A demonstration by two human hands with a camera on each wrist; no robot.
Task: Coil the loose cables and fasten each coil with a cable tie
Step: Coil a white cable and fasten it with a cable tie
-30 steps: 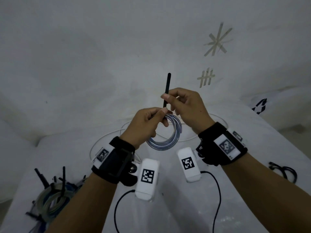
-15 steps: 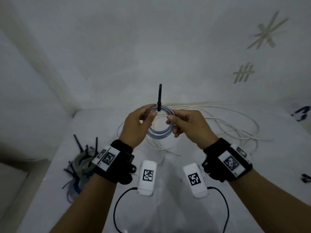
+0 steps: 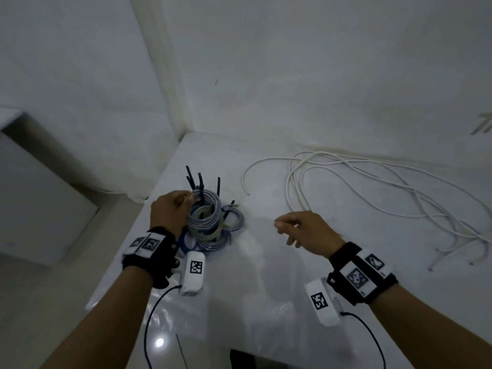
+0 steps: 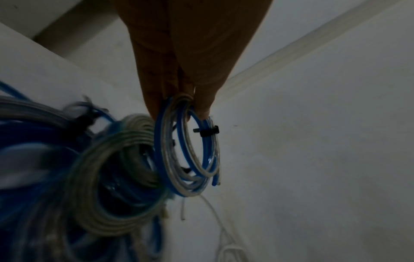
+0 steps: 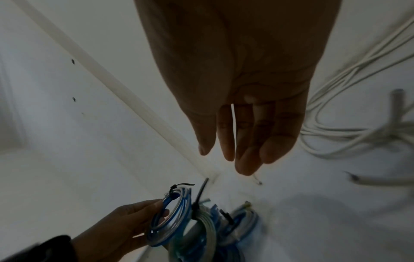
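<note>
On the white surface (image 3: 266, 262), loose white cable (image 3: 372, 187) sprawls at two o'clock. My left hand (image 3: 167, 211) pinches a tied blue-grey coil (image 4: 188, 150) above the coil pile (image 3: 226, 225) at eleven; my right hand (image 3: 306, 230) hangs released, empty.

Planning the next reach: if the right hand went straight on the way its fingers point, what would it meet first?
Probably bare tabletop; the right hand points left toward the pile of tied coils, which would come next. Depth is unclear.
</note>
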